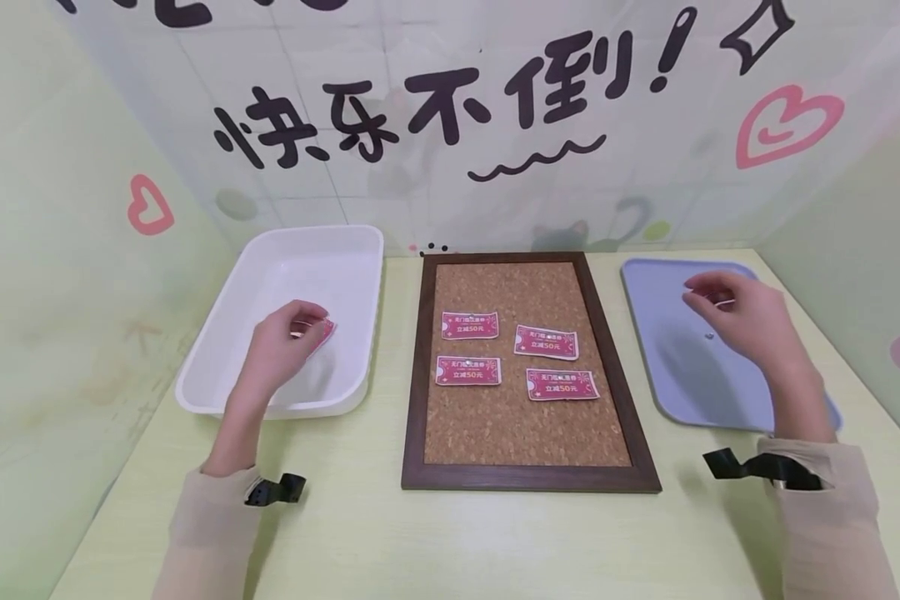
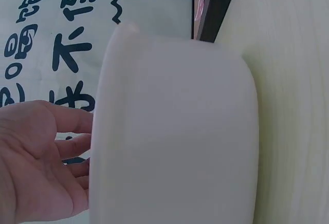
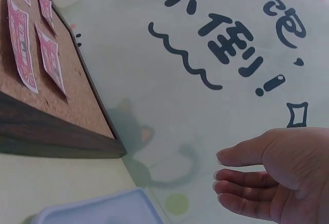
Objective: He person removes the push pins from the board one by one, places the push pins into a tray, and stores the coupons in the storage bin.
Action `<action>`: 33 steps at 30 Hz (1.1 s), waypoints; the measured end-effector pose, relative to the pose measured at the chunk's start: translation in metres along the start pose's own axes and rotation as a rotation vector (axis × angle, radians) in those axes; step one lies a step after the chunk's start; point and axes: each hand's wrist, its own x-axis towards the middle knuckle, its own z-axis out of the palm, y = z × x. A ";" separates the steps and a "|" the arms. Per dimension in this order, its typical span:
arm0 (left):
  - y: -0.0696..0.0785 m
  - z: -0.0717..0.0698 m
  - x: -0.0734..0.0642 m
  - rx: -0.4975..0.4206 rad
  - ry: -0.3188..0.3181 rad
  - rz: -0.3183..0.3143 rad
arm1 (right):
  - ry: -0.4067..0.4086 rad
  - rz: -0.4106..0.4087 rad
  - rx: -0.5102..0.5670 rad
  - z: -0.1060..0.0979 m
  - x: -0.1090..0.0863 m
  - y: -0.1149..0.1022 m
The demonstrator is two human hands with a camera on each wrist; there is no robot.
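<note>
Over the white tub (image 1: 217, 333), my left hand (image 1: 281, 346) pinches a pink coupon (image 1: 328, 332) between thumb and fingers. In the left wrist view the tub's wall hides the fingertips of this left hand (image 2: 46, 157) and most of the coupon. My right hand (image 1: 738, 312) hovers over the blue tray (image 1: 667, 367), thumb and fingers loosely bent. The right wrist view shows a gap between thumb and fingers of the right hand (image 3: 277, 178), with nothing in it. A small metallic pin (image 1: 710, 336) lies on the blue tray below this hand.
Between the two containers lies a cork board (image 1: 521, 437) in a dark wooden frame. Several pink coupons are on it, in two columns, such as the upper left coupon (image 1: 470, 326) and the lower right coupon (image 1: 562, 385). A printed wall sheet (image 1: 435, 192) stands behind.
</note>
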 end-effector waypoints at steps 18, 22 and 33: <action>0.049 0.035 -0.013 -0.063 -0.021 0.128 | 0.002 -0.334 0.024 0.034 0.000 -0.056; 0.057 0.046 -0.015 -0.090 -0.078 0.156 | -0.085 -0.338 0.035 0.050 -0.004 -0.059; 0.067 0.081 -0.019 -0.131 -0.205 0.187 | -0.289 -0.324 0.052 0.078 -0.010 -0.069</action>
